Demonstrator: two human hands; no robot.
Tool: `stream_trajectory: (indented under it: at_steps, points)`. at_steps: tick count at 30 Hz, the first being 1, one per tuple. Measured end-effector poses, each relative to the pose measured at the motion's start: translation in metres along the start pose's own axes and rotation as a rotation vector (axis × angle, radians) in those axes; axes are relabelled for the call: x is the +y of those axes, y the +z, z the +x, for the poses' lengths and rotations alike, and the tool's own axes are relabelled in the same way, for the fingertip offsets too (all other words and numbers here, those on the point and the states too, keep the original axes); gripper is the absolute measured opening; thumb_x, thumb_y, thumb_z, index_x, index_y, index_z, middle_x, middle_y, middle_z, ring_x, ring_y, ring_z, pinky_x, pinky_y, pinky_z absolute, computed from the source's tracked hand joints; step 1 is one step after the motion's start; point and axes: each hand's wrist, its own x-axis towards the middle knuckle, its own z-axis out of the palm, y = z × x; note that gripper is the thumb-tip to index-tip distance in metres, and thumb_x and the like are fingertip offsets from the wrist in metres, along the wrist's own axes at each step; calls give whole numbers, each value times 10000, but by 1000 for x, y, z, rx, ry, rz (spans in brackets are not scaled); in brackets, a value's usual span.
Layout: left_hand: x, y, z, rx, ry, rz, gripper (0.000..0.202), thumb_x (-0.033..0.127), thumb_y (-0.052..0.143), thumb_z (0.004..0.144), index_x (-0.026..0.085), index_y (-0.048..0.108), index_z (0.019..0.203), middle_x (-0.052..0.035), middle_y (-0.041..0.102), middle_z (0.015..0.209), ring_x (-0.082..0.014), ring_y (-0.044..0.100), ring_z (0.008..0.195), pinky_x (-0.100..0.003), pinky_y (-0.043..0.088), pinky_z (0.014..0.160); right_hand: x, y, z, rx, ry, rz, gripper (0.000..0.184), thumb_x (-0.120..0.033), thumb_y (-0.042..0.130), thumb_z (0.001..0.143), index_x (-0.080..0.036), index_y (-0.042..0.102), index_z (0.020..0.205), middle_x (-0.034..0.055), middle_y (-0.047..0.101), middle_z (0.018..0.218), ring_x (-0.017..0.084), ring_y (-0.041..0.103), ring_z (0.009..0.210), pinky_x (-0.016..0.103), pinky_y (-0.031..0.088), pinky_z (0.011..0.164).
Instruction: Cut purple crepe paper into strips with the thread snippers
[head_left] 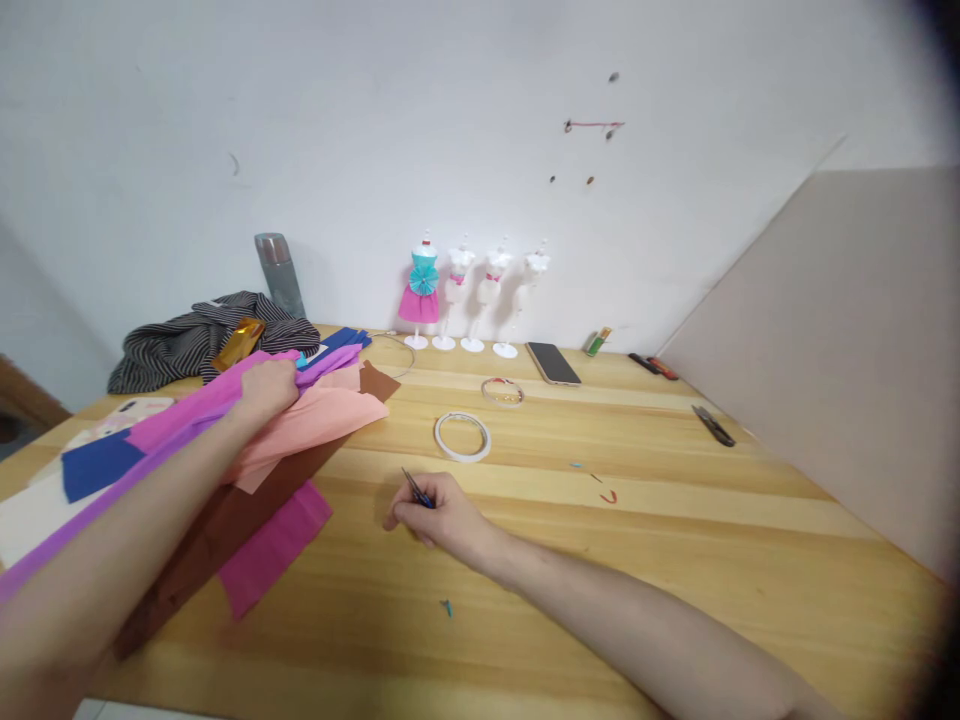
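My left hand (268,388) is closed on a pile of coloured crepe paper, over a magenta sheet (187,405); its fingertips are partly hidden. Purple, peach (311,425), brown (247,520) and blue sheets lie in the same pile. A bit of teal (301,361) shows just beyond the fingers. In my right hand (442,510) is a pair of small scissors (417,490), dark blades pointing up and away, a blue handle among the fingers. This hand is over the bare wood, in front of a white roll of tape (463,437).
Several white mini mannequins (424,285) stand by the wall, one dressed in teal and magenta. A phone (553,363), a second ring of tape (502,391) and black snips (713,426) lie rightward. Striped cloth (172,340) and a bottle (279,275) are back left.
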Motion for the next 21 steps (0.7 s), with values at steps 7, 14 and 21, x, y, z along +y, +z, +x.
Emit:
stream_trajectory:
  at_steps: [7,14,21]
  points:
    - [-1,-66,-15,204,-55,216,403,211,185,940,16,467,1152,-268,616,1010,-362,592,931,-409,410,711,2,0,0,0,-12,16,120,-188,574,685,-153,656,605,-67,497,420,49,360,360,187,269,369]
    - [43,-113,-59,397,-23,362,297,138,261,894,87,492,1074,-171,618,875,-329,620,790,-359,414,599,-5,-5,-1,90,-68,252,291,-331,693,694,-138,675,910,55,735,818,9,306,330,216,182,356]
    - [128,-77,-141,89,328,210,240,133,373,854,204,602,863,-134,592,698,-279,609,666,-378,416,546,-24,-3,-12,90,-210,453,420,-555,725,663,-169,615,789,-30,599,513,28,223,342,257,105,407]
